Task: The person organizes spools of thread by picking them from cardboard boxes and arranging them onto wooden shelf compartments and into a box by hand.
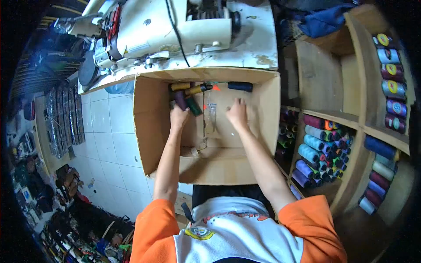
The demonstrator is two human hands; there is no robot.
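Note:
Inside the open cardboard box (219,175), my left hand (178,117) has its fingers closed around a dark maroon thread spool (180,100). A dark green spool (193,106) lies just to the right of it. Two golden-brown spools (195,90) rest behind, near the far wall. My right hand (237,114) is over the right half of the box, fingers curled; whatever they may hold is hidden. Beyond it, a navy spool (240,86) lies against the far wall. Between my hands is a small clear plastic packet (211,115), with an orange-red scrap (215,87) farther back.
A white sewing machine (175,37) stands on a table (258,44) past the box. Wooden shelves (330,83) with many thread cones (314,142) rise at the right. Tiled floor (103,131) and wrapped dark bundles (65,120) are at the left.

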